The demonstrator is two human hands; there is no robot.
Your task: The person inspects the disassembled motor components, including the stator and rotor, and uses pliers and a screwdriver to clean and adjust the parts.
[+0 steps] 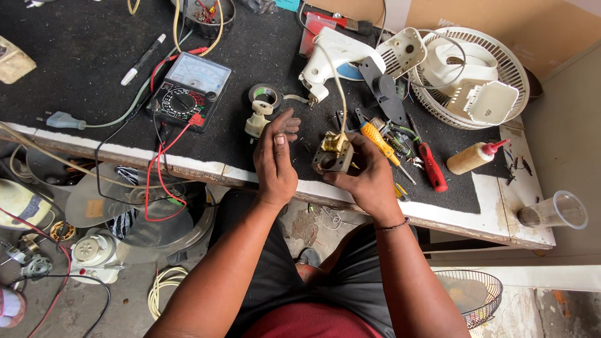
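Workbench (94, 37): motor (333, 156) (seemingly) in right hand (366, 178) fingers.

The right hand (369, 178) covers the far side of the small motor block (333, 158), so its grip there cannot be seen. At the lower right, a wire fan guard (476, 297) is partly behind the arm. A yellowish thing (12, 61) is cut off at the left edge.

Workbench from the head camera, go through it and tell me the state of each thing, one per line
Small motor: held in right hand, off the bench.
Left hand: open, holding nothing.
Multimeter: lying flat, red lead plugged in.
Glue bottle: on its side, capped.
Plastic cup: tipped over.
Fan grille: detached, parts inside.
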